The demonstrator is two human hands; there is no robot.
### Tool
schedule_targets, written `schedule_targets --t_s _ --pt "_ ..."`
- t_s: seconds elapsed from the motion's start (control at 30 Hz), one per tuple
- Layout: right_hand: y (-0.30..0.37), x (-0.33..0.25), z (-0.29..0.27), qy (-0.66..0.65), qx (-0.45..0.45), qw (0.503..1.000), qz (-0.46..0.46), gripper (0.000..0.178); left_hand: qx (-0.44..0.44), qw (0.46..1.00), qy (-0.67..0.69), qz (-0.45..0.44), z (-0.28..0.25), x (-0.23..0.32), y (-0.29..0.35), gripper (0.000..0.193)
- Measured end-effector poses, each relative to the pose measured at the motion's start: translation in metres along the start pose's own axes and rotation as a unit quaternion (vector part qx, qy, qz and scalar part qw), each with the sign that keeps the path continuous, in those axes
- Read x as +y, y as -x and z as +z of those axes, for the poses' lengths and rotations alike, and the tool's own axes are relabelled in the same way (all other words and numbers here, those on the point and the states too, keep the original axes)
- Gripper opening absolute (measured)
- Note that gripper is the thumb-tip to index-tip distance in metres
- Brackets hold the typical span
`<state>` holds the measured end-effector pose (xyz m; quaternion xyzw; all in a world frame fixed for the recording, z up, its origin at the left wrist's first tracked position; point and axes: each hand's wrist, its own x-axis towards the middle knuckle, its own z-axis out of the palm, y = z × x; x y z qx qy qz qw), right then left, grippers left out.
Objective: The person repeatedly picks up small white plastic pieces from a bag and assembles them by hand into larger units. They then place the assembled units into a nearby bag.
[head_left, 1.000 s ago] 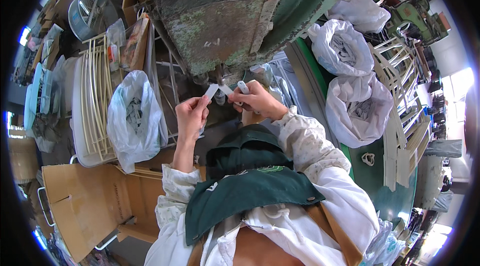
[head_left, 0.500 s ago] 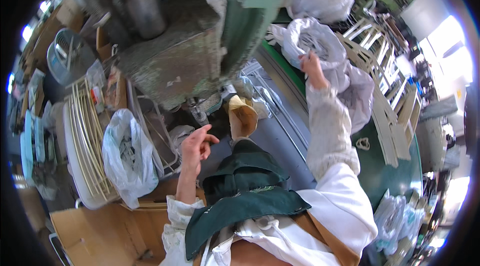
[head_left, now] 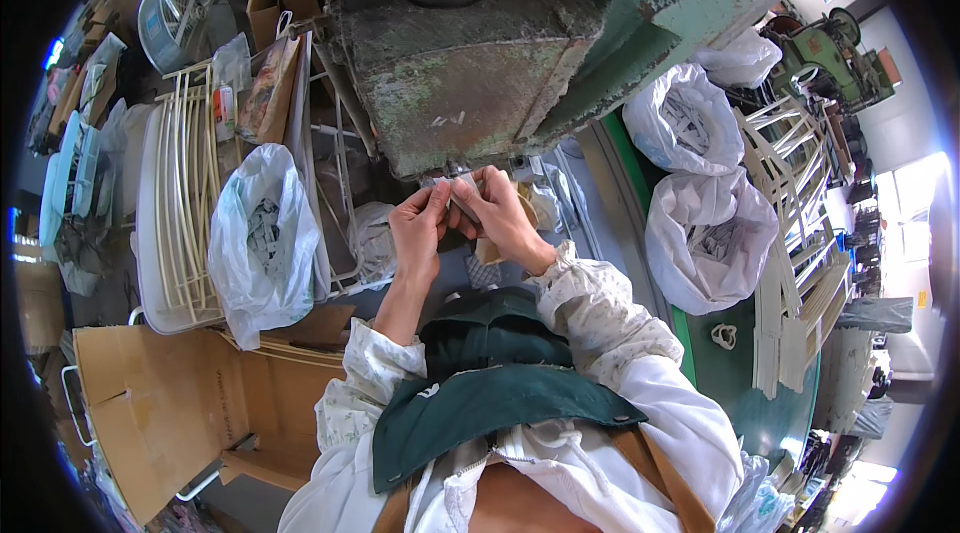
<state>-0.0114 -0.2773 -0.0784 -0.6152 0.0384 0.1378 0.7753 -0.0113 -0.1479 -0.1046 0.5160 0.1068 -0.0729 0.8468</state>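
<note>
Both hands meet just below the block of a worn green press (head_left: 455, 83). The fingers of my left hand (head_left: 415, 235) and my right hand (head_left: 505, 221) are closed around a small pale piece (head_left: 456, 183), thumbs side by side. Its kind cannot be made out, as the fingers cover most of it. A small metal tool part (head_left: 457, 169) sticks down from the block right at the fingertips. On the right, two white bags, one farther (head_left: 645, 118) and one nearer (head_left: 672, 258), hold many small greyish-white strips.
At left a white plastic bag (head_left: 235, 243) of small grey pieces stands beside a tray (head_left: 150, 263) of long cream rods. An open cardboard box (head_left: 130, 403) lies near left. Pale slatted parts (head_left: 790, 283) are stacked on the green table (head_left: 740, 373) at right.
My right hand has left the farther white bag and come in to the press. My left hand has moved up to join it, and both now grip the small pale piece.
</note>
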Motion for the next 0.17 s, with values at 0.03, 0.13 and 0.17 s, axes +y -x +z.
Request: schedule_targets --t_s 0.03,0.13,0.17 --pt "0.000 0.002 0.000 -0.024 -0.016 0.999 0.024 0.023 0.004 1.000 0.007 0.004 -0.002 -0.003 -0.001 0.022" --pt "-0.007 0.003 -0.003 -0.034 0.006 0.998 0.058 0.028 0.068 0.997 -0.005 -0.023 -0.005 -0.008 -0.001 0.025" --pt "-0.017 0.008 -0.012 0.109 0.041 0.993 0.026 0.023 0.059 0.998 -0.013 -0.023 -0.011 -0.008 -0.001 0.027"
